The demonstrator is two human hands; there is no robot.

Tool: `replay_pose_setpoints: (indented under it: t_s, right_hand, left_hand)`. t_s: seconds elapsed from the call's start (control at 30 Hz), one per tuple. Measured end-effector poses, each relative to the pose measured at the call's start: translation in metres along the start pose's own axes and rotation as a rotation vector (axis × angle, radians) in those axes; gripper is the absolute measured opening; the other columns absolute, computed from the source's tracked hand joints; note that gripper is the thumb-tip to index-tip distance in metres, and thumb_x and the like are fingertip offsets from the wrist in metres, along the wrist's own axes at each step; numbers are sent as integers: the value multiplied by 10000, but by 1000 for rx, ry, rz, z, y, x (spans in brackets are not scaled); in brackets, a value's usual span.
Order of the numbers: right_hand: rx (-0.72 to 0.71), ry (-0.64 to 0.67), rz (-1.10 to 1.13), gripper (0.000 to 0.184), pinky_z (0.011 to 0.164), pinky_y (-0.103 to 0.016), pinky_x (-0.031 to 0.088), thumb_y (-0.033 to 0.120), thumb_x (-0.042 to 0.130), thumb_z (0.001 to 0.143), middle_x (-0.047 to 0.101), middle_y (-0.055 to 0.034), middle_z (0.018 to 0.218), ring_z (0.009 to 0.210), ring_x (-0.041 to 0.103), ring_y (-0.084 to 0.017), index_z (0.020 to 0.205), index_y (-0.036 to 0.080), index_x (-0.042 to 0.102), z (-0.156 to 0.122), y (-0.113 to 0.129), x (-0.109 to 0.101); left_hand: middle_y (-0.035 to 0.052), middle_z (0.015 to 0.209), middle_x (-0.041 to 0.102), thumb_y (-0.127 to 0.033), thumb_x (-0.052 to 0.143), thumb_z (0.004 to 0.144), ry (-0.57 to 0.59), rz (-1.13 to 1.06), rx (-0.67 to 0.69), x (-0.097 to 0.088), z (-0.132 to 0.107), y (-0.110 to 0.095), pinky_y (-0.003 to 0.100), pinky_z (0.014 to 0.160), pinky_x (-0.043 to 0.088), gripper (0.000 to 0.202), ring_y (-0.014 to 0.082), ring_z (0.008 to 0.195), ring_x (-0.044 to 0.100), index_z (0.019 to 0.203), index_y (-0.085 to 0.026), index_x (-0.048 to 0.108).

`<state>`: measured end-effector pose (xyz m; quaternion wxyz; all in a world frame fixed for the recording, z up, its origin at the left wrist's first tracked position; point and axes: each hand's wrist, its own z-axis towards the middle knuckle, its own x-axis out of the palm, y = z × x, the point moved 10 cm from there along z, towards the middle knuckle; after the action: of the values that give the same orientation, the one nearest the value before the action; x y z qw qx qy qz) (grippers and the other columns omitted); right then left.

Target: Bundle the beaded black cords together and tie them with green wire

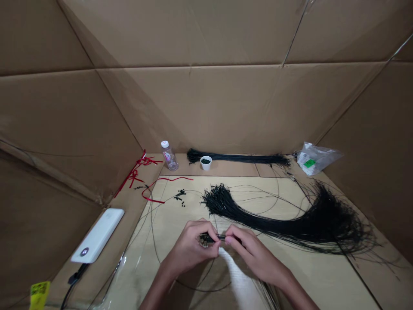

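White cup (206, 166) holds dark bits (205, 161). Small black strand bunch (206, 237): in front of cup, above worktop (322, 275). Left hand (193, 245): grip closed round bunch's bushy end. Right hand (253, 254): grip pinching same bunch, just beside left fingertips. Large black bundle (274, 221): right of cup, nearer viewer. Second bundle (238, 158): just behind cup, reaching right. Bottle (170, 159): left of cup. Plastic bag (316, 159): well right of cup.

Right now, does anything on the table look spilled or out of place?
Small black pieces lie scattered left of the near bundle. It looks odd because similar dark ones sit in the cup; whether any spilled is unclear.
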<state>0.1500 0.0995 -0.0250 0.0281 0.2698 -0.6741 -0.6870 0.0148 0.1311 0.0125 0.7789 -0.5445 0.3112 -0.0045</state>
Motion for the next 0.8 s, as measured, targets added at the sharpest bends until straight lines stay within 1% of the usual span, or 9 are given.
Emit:
replay_pose_setpoints:
  t_s: [0.13,0.23,0.3,0.4,0.5,0.57,0.63,0.7,0.8]
  right_hand:
    - [43,82,-40,351,847,-295,403,460,450,1146,668,15,917,913,616,-202,943,247,641,-11,11,-4]
    - [57,79,-73,356,881,-297,399,458,449,1148,709,16,952,952,636,-207,975,258,687,-18,20,-12]
    - [58,59,-79,362,895,-298,400,467,450,1146,720,18,962,966,643,-208,982,262,700,-21,27,-17]
    - [88,51,-108,374,880,-301,405,492,466,1135,714,22,923,941,630,-211,955,263,701,-25,33,-23]
    - [120,121,-164,387,881,-309,416,498,454,1132,721,11,923,935,619,-219,961,265,710,-32,36,-25]
    - [124,169,-196,398,886,-313,428,500,433,1136,726,0,946,952,627,-223,983,267,717,-39,38,-28]
    - [138,175,-218,412,892,-324,444,507,414,1139,729,-9,966,971,639,-231,991,276,722,-46,36,-35]
    - [167,150,-217,422,890,-340,467,526,424,1129,733,-14,953,971,651,-245,954,292,728,-55,28,-44]
    - [226,50,-148,378,838,-365,516,555,531,1074,731,-30,874,898,672,-273,870,319,746,-80,4,-64]
  left_hand:
    - [-30,774,769,-58,767,798,65,-6,8,0,-2,-11,226,717,492,146,118,704,693,790,-198,726]
    - [-18,803,779,-102,776,828,48,0,51,-3,-1,-23,229,717,510,131,125,709,701,911,-202,759]
    - [0,809,791,-105,775,836,35,-19,106,-5,1,-32,239,711,524,137,134,704,707,937,-198,773]
    - [18,783,800,-73,772,819,52,-69,161,-4,5,-44,250,692,532,127,140,674,709,867,-190,779]
    - [24,772,799,-37,787,758,82,-126,165,-1,4,-51,250,687,549,158,148,674,723,817,-182,760]
    - [27,770,799,-38,788,737,72,-137,135,-3,1,-52,256,712,571,157,162,700,745,777,-182,740]
    - [33,778,805,-55,792,738,43,-124,80,-8,-2,-50,272,750,592,145,185,747,773,759,-185,730]
    - [35,784,811,-60,798,739,23,-112,36,-14,-4,-49,286,772,607,148,204,786,792,755,-190,730]
    - [20,757,803,-28,785,729,-1,-120,19,-29,-8,-50,303,769,626,187,215,785,802,741,-205,727]
